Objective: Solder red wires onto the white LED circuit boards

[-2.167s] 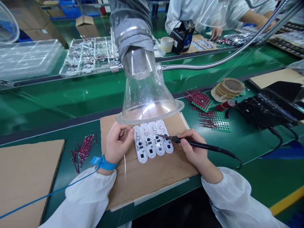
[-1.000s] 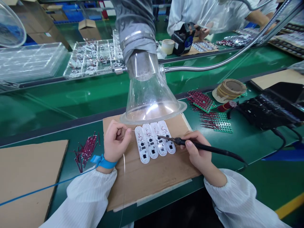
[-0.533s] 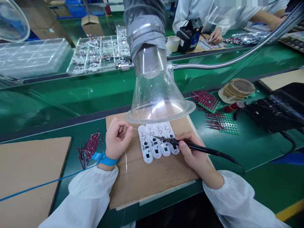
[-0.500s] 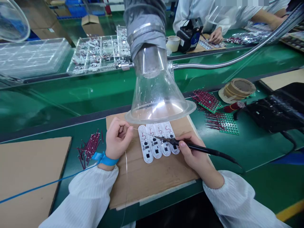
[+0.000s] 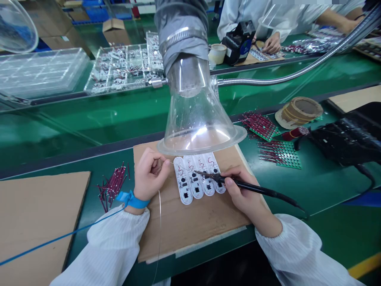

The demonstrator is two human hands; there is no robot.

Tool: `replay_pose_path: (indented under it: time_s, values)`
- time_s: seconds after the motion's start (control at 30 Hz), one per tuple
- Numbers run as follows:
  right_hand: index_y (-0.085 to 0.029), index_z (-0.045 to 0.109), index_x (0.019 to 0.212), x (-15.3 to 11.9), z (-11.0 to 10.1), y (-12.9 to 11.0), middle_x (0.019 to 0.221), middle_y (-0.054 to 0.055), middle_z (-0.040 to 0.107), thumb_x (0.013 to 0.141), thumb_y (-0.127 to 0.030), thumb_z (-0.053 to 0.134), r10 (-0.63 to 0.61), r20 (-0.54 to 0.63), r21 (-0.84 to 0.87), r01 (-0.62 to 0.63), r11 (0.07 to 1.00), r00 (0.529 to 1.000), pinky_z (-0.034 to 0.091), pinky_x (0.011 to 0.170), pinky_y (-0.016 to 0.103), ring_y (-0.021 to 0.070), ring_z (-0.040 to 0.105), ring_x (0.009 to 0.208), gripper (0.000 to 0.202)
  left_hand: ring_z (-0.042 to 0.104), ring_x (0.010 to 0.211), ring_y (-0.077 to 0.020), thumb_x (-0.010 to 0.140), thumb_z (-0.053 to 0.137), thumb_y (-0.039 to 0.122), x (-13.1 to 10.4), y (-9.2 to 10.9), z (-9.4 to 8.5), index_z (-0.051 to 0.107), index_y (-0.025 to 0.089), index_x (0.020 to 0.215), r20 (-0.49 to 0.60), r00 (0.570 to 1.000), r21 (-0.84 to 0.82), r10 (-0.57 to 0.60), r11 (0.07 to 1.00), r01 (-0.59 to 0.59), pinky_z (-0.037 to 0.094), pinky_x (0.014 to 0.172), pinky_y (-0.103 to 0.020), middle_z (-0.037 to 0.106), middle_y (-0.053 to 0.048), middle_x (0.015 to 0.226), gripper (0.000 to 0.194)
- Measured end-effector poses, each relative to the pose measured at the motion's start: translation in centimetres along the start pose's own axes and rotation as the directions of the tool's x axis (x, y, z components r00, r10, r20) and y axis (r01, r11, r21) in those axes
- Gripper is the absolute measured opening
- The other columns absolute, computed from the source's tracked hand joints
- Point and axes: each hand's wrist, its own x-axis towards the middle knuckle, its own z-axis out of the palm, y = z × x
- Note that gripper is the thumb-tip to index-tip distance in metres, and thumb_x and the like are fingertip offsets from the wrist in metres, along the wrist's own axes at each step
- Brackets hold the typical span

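Several white circuit boards (image 5: 197, 190) with rounded ends lie side by side on a brown cardboard sheet (image 5: 208, 220). My right hand (image 5: 242, 188) is closed round a black soldering iron (image 5: 247, 185), its tip over the second board from the left. In my left hand (image 5: 151, 172), thumb and finger pinch a thin solder wire (image 5: 160, 210); one end reaches over the boards to the iron's tip, and the rest hangs down across the cardboard. A blue wrist strap (image 5: 133, 199) circles my left wrist. Whether wire and tip touch, I cannot tell.
A clear fume hood (image 5: 199, 127) hangs just above the boards. Dark red wires (image 5: 114, 184) lie at left; green boards with red wires (image 5: 285, 155) and a tape roll (image 5: 299, 112) sit at right. A co-worker's hand (image 5: 271, 43) is beyond the green divider.
Very little differs. My left hand has shifted slightly right with the solder wire, while the iron's tip stays over the same board. The whole view has drifted a touch.
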Motion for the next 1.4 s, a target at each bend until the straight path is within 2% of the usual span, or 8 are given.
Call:
replay_pose_path:
  time_s: [0.17,0.43,0.67,0.93,1.03,1.13,1.27,1.4]
  values:
    - [-0.028,0.071,0.104,0.1,0.3,-0.1,0.081,0.001,0.071,0.112,-0.049,0.061,-0.001,-0.113,0.103,0.012,0.995,0.994,0.052,0.059,0.03,0.0186,0.067,0.066,0.025,0.038,0.063,-0.0119,0.095,0.07,0.009,-0.1,-0.5,0.0,0.058,0.022,0.089,-0.039,0.999,-0.024,-0.008,1.0,0.007,0.031,0.058,-0.026,0.036,0.008,0.069,0.019]
    - [-0.03,0.074,0.114,-0.2,-0.1,0.3,0.096,0.002,0.077,0.109,-0.044,0.068,0.043,0.073,0.017,-0.044,0.999,0.996,0.058,0.07,0.033,0.0205,0.074,0.078,0.015,0.038,0.063,-0.012,0.096,0.069,0.01,-0.2,-0.6,0.0,0.058,0.023,0.089,-0.036,0.999,-0.019,-0.018,1.0,0.017,0.031,0.057,-0.027,0.036,0.007,0.07,0.018]
    - [-0.03,0.074,0.114,0.4,0.1,-0.4,0.095,0.002,0.078,0.11,-0.044,0.066,0.019,0.104,0.018,-0.021,1.0,0.994,0.061,0.072,0.033,0.0198,0.075,0.076,0.016,0.035,0.06,-0.0105,0.096,0.069,0.01,0.0,-0.3,0.0,0.058,0.022,0.088,-0.016,1.0,0.006,-0.003,1.0,0.003,0.03,0.055,-0.026,0.037,0.007,0.071,0.018]
    - [-0.028,0.07,0.109,0.7,0.0,-1.7,0.089,0.001,0.081,0.107,-0.035,0.067,-0.085,0.12,-0.097,0.097,0.991,0.989,0.06,0.066,0.029,0.019,0.079,0.075,0.008,0.034,0.059,-0.01,0.095,0.068,0.008,0.1,-0.1,-0.1,0.058,0.022,0.089,-0.001,0.999,0.007,0.034,0.999,-0.034,0.029,0.054,-0.025,0.036,0.007,0.071,0.018]
    - [-0.027,0.069,0.106,0.9,0.1,-2.1,0.087,0.0,0.081,0.106,-0.033,0.068,-0.123,0.105,-0.108,0.134,0.985,0.987,0.059,0.064,0.029,0.0184,0.078,0.072,0.006,0.034,0.058,-0.0102,0.095,0.067,0.009,0.2,-0.4,-0.6,0.059,0.022,0.09,0.003,0.999,-0.022,0.045,0.999,-0.045,0.028,0.053,-0.025,0.035,0.007,0.072,0.017]
    - [-0.027,0.07,0.108,0.6,0.0,-1.7,0.086,0.0,0.08,0.106,-0.035,0.069,-0.103,0.11,-0.071,0.111,0.991,0.989,0.058,0.061,0.029,0.0179,0.077,0.068,0.007,0.035,0.059,-0.0113,0.096,0.064,0.012,0.2,-1.0,-1.1,0.059,0.023,0.093,-0.013,1.0,-0.062,0.012,0.998,-0.013,0.028,0.051,-0.026,0.038,0.005,0.075,0.012]
    - [-0.028,0.072,0.108,-0.2,0.0,-0.5,0.087,0.002,0.077,0.109,-0.044,0.067,-0.001,-0.008,0.044,0.001,0.999,1.0,0.059,0.061,0.031,0.0185,0.073,0.067,0.017,0.036,0.061,-0.0134,0.095,0.065,0.015,0.0,-1.8,-1.4,0.059,0.023,0.094,-0.021,0.999,-0.057,-0.025,0.998,0.024,0.029,0.053,-0.028,0.039,0.004,0.075,0.01]
    - [-0.027,0.071,0.103,-0.5,1.0,-0.9,0.083,0.002,0.073,0.11,-0.052,0.063,0.069,-0.14,0.14,-0.049,0.989,0.988,0.058,0.057,0.031,0.0191,0.07,0.066,0.027,0.038,0.064,-0.015,0.093,0.064,0.014,0.0,-2.1,-1.5,0.058,0.023,0.092,-0.016,1.0,-0.044,-0.025,0.999,0.025,0.031,0.057,-0.03,0.04,0.004,0.075,0.011]
